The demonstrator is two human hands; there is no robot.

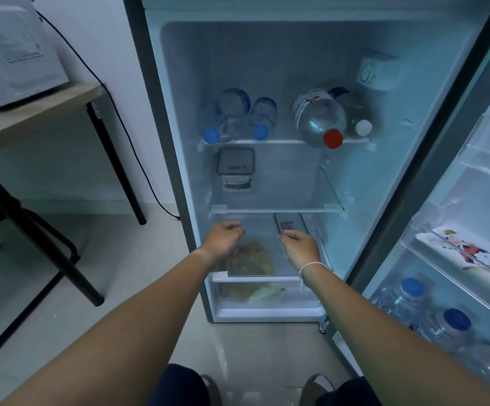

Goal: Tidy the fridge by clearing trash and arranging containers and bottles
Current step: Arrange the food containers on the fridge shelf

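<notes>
Both hands, left [223, 238] and right [300, 244], half-open, empty grip, over bottom shelf [255, 279]. Bag [251, 259] looks soft, light; pinch an edge.

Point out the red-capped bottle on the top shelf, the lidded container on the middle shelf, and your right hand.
Red-capped bottle [320, 120]: head view, clear body.
Lidded container [235, 161]: head view, dark lid.
Right hand [300, 246]: head view, back of hand.

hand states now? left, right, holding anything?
Left hand: loosely curled, open, holding nothing.
Right hand: loosely curled, open, holding nothing.
</notes>
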